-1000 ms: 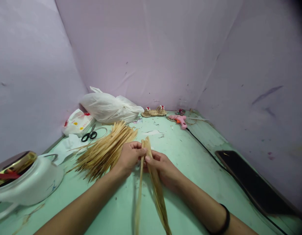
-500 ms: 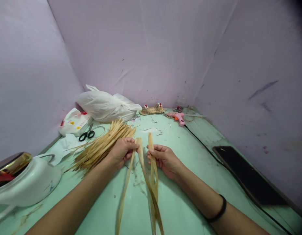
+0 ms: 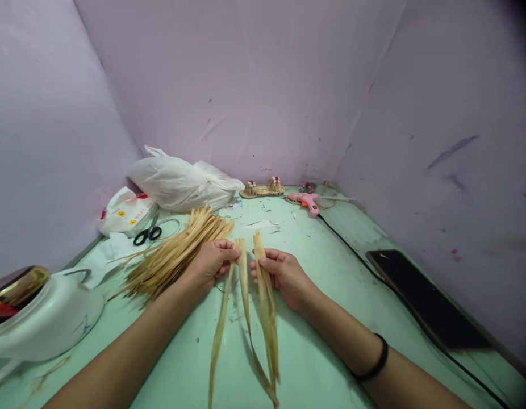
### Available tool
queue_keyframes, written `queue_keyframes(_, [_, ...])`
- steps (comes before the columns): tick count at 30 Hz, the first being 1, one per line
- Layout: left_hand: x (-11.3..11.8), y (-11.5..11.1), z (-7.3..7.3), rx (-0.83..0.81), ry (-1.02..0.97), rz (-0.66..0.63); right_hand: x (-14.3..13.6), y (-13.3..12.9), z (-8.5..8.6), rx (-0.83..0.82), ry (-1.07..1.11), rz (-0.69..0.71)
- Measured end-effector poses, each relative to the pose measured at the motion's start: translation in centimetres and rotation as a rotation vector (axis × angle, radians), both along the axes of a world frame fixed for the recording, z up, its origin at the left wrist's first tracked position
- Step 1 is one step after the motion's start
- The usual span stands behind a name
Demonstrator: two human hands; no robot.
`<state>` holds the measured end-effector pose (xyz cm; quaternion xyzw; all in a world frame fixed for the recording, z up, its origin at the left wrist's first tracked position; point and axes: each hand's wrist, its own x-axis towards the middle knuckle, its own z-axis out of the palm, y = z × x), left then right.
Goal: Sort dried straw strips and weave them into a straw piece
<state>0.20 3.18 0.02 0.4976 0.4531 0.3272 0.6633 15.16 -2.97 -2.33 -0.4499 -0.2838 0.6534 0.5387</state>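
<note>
Between thumb and fingers, my left hand [image 3: 216, 261] pinches the upper ends of two long dried straw strips [image 3: 245, 284], which hang down toward me. A short gap to the right, my right hand [image 3: 282, 274] is closed on more flat strips [image 3: 265, 298] of the same pale tan material, their top ends pointing up. The strips' lower ends come close together near the bottom of the view. Beyond my left wrist lies a thick bundle of straw strips [image 3: 178, 253] on the green tabletop [image 3: 322, 352].
Left of the bundle are black-handled scissors [image 3: 147, 234], a tissue pack [image 3: 129, 213] and a white pot [image 3: 50, 324]. Behind lie a white plastic bag [image 3: 184, 179], a woven straw piece [image 3: 263, 190] and a pink glue gun [image 3: 305, 201]. Its cord [image 3: 352, 247] runs past a black phone [image 3: 429, 301].
Both hands keep their grips and hardly move. The hanging strips have swung, and the strip from my left hand no longer crosses the right-hand strips as high up. The view shifts slightly.
</note>
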Motion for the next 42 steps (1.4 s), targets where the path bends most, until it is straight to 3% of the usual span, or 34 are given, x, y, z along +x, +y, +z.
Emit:
queue_keyframes(8, [0.3, -0.2, -0.2, 0.051, 0.025, 0.04, -0.3, -0.2, 0.3, 0.016, 0.041, -0.022])
queue_keyframes(16, [1.3, -1.6, -0.1, 0.075, 0.065, 0.01, -0.7, -0.6, 0.3, 0.09, -0.085, 0.065])
queue_keyframes(29, [0.7, -0.9, -0.4, 0.067, 0.107, -0.022, -0.3, -0.3, 0.1, 0.085, 0.038, 0.082])
queue_keyframes(36, [1.5, -2.6, -1.2, 0.249, 0.252, -0.148, 0.3, 0.1, -0.1, 0.037, 0.039, -0.004])
queue_keyframes(42, [2.1, -3.5, -1.7, 0.337, 0.273, -0.252, 0.5, 0.3, -0.4, 0.046, 0.064, 0.024])
